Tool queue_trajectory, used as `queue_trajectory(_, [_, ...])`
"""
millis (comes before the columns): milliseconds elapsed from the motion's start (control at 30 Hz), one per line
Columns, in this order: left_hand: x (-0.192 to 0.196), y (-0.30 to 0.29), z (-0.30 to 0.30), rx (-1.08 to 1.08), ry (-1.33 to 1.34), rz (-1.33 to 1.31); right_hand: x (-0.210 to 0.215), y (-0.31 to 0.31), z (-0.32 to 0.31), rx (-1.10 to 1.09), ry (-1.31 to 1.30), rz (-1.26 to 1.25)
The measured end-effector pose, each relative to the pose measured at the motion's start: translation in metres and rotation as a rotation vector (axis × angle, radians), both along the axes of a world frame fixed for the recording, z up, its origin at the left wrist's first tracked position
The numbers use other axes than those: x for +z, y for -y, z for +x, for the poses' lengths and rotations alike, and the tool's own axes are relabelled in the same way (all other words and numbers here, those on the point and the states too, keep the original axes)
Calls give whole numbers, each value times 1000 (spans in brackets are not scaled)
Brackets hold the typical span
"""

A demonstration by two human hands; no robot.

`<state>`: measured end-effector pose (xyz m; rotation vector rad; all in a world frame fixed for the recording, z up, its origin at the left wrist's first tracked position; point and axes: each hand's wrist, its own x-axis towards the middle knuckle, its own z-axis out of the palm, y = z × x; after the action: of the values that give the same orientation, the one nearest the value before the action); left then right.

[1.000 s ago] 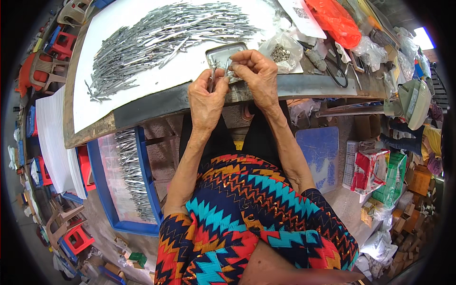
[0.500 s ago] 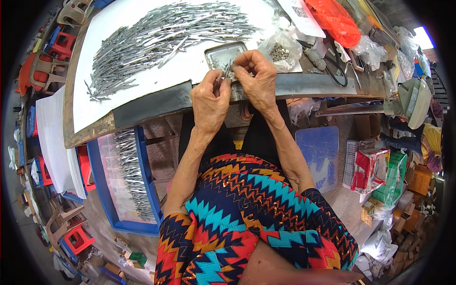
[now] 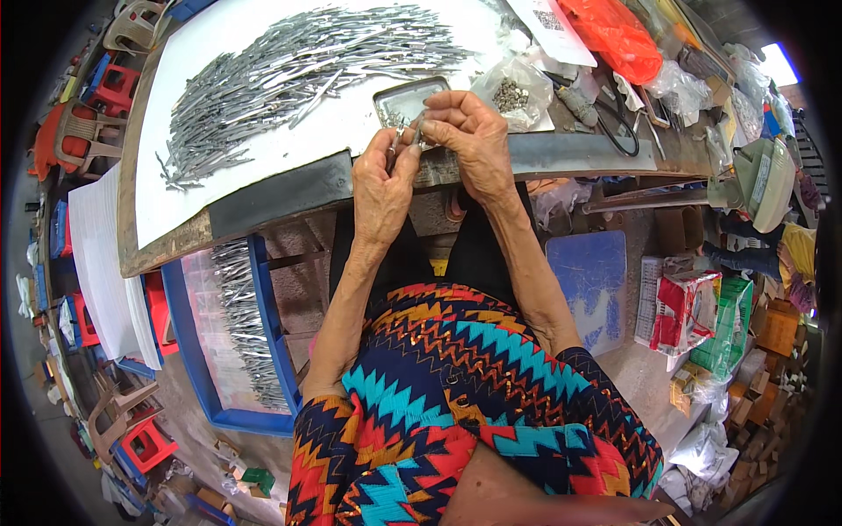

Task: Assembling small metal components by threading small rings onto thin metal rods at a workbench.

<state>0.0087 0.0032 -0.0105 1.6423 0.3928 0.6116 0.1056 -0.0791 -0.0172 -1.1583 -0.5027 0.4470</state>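
My left hand [image 3: 384, 188] is closed on a slim metal strip [image 3: 392, 156] just above the front edge of the bench. Close beside it, my right hand [image 3: 474, 140] pinches at the strip's upper end with thumb and forefinger. Whether a second small part sits between those fingertips I cannot make out. Behind my fingers lies a shallow rectangular metal tray [image 3: 383, 97] with tiny bright pieces in it. A clear plastic bag [image 3: 537, 103] of small metal parts stands to the right of the tray.
A broad pile of slim grey metal strips [image 3: 263, 96] covers the white sheet [image 3: 167, 215] on the bench. Right of it are a red plastic bag [image 3: 614, 39] and a black cable [image 3: 633, 145]. Below left, a blue crate [image 3: 274, 333] holds more strips. A lamp head [image 3: 765, 186] juts out at right.
My fingertips have shifted slightly left, and the metal strip has turned between them. My right fingers have moved in closer to the left ones. The tray sits a little differently in view.
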Motion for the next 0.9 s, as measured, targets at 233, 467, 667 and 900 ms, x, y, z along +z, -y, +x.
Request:
queue_trajectory(233, [-6, 5, 0, 60, -33, 53, 4, -1, -8, -86, 87, -106])
queue_trajectory(467, [-3, 12, -3, -17, -56, 44, 12, 17, -5, -168, 296, -280])
queue_trajectory(667, [-6, 12, -6, -32, 2, 15, 9, 46, 33, -454, 572, -493])
queue_trajectory(900, [-2, 15, -10, -27, -42, 65, -11, 52, 66, -464, 1045, -803])
